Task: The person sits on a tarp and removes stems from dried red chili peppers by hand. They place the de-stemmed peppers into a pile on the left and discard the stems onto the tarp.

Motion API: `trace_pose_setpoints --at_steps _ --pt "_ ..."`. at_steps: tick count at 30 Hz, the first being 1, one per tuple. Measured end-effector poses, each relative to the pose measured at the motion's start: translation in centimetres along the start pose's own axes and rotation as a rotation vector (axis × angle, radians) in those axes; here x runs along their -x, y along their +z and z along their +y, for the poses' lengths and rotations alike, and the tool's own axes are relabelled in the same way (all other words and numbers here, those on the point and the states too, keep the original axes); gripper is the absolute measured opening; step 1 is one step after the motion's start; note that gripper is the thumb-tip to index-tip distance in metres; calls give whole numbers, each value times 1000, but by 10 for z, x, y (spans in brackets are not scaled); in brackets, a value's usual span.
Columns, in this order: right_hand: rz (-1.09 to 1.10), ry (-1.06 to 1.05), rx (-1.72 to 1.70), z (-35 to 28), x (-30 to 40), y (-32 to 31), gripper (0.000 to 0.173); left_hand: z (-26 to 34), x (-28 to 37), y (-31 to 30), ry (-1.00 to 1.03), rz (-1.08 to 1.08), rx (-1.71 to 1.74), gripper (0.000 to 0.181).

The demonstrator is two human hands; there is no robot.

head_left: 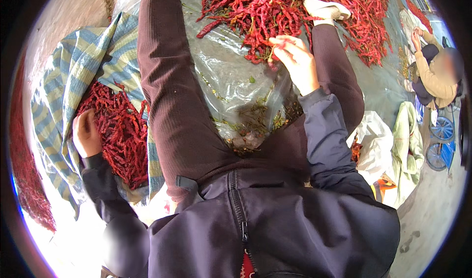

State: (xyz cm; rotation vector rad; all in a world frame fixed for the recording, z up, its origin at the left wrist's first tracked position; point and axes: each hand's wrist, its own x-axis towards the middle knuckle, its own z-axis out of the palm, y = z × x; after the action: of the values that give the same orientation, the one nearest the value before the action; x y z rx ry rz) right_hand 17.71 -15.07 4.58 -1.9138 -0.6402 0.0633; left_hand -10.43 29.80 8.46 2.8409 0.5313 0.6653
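My right hand [297, 62] is raised between my legs, its fingers pinching a red chili pepper [274, 51] by a pale stem. Just beyond it spreads a large heap of red chili peppers [265, 12] on clear plastic sheeting [225, 56]. On the left, my left hand [86, 134] is at the edge of a blue-and-yellow striped woven sack [73, 67]. Dark red chili peppers [123, 141] fill the sack's mouth beside that hand. Its fingers are curled, and whether they hold anything is hidden.
Stems and plant scraps [254, 119] lie on the sheeting between my legs. At right are a white plastic bag [372, 141] and a pale green sack [407, 141]. Farther right, a person [435, 71] sits near a blue wheeled cart [442, 145]. More red chilies [27, 156] lie far left.
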Motion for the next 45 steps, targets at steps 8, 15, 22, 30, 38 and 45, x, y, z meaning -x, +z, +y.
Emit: trace_pose_setpoints --at_steps 8,15,22,30,38,45 --pt "190 251 -428 -50 42 14 18 257 2 114 -388 -880 1538 37" --pt "-297 -304 275 -65 97 26 47 290 13 141 -597 -884 2019 30" --pt "-403 -300 591 -57 69 11 30 286 36 142 35 -606 1094 13" --pt "-240 131 172 -63 97 33 11 286 49 128 -30 -620 1173 11" --pt "-252 591 -191 -51 79 -12 17 282 28 100 -342 -1042 2025 24" --pt "-377 469 580 6 56 19 30 290 49 141 -446 -652 1613 14"
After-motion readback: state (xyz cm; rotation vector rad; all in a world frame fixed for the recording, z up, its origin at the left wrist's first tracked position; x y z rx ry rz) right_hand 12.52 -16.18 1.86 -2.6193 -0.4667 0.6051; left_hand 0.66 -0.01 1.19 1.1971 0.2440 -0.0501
